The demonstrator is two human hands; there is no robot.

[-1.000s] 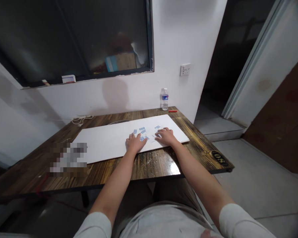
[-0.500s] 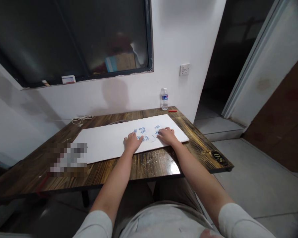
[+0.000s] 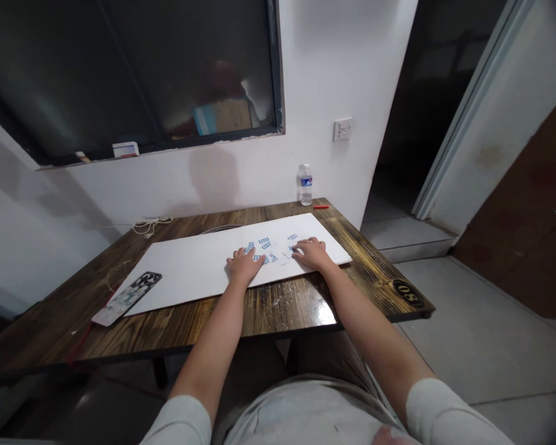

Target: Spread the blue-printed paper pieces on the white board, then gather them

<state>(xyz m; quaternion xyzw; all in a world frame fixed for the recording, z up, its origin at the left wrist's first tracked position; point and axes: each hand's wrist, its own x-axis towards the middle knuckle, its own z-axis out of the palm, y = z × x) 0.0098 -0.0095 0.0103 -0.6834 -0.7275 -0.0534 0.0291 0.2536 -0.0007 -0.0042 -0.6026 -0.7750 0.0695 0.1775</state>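
A large white board (image 3: 194, 266) lies on a dark wooden table (image 3: 278, 306). Several small cards with blue stripes (image 3: 264, 242) are scattered on the board's right half. My left hand (image 3: 243, 266) lies flat on the board, fingers spread, with its fingertips on some of the cards. Just to its right, my right hand (image 3: 311, 253) rests palm down with fingers stretched out over more cards. Neither hand grips anything.
A phone (image 3: 127, 297) lies face down at the board's left corner. A water bottle (image 3: 305, 185) and a red pen (image 3: 321, 207) stand at the table's far right by the wall. A white cable (image 3: 151, 224) lies at the far edge. An open doorway is to the right.
My left hand has slid a little to the left across the cards. My right hand has barely shifted.
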